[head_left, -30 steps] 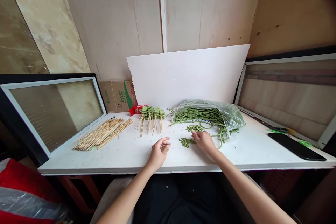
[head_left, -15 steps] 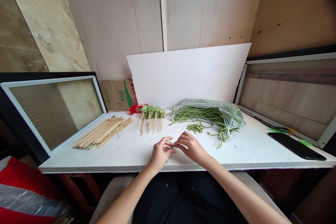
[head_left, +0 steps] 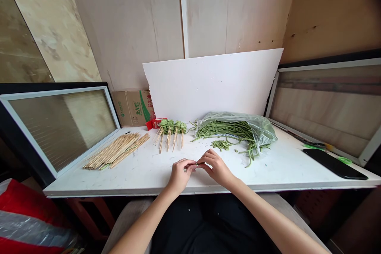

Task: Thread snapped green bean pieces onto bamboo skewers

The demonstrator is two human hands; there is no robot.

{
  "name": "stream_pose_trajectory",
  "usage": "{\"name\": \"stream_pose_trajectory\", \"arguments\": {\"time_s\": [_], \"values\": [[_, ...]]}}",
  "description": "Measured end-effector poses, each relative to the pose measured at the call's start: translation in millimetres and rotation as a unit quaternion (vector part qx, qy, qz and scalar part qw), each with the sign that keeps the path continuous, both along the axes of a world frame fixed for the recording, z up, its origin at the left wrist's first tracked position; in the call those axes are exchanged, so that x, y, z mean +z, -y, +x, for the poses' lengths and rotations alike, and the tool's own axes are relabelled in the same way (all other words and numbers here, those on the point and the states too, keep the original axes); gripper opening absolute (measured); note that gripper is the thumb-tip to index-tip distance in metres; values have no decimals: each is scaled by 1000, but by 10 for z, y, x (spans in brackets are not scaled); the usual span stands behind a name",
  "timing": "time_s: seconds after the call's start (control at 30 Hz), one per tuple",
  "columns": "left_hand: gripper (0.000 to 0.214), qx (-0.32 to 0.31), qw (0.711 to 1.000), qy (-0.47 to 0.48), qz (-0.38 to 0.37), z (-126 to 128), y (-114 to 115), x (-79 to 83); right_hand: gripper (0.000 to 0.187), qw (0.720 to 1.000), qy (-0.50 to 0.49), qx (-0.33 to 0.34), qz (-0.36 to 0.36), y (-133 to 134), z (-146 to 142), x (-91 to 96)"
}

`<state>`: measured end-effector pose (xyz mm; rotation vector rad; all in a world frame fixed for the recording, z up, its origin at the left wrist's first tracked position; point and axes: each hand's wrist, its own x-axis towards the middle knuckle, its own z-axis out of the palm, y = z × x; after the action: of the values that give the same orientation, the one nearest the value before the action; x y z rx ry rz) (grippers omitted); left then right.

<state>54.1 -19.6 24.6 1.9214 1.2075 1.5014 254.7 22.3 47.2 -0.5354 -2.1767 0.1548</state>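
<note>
My left hand [head_left: 181,175] and my right hand [head_left: 216,166] meet fingertip to fingertip above the front of the white table. Both pinch a short piece of green bean [head_left: 199,163], mostly hidden by the fingers. Beyond my right hand lies a small heap of cut bean pieces [head_left: 220,145]. Behind it, long green beans [head_left: 229,130] spill from a clear plastic bag [head_left: 264,127]. Straight ahead, several finished skewers of beans [head_left: 172,127] lie with their sticks toward me. A pile of bare bamboo skewers [head_left: 117,150] rests to the left.
A black phone [head_left: 335,163] lies at the right, with scissors [head_left: 315,143] behind it. A white board [head_left: 211,85] stands along the back, beside a cardboard box [head_left: 132,107]. Framed glass panels [head_left: 64,127] flank the white table [head_left: 143,174] on both sides.
The fingers of my left hand have closed in from a looser spread to a pinch on the bean piece. My right hand stays almost where it was.
</note>
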Motion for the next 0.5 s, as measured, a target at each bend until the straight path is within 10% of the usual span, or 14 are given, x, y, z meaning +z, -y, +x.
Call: {"name": "stream_pose_trajectory", "arguments": {"time_s": [0.5], "values": [[27, -45, 995, -85, 19, 22, 104, 10, 33, 987, -52, 57, -138, 151, -80, -76]]}}
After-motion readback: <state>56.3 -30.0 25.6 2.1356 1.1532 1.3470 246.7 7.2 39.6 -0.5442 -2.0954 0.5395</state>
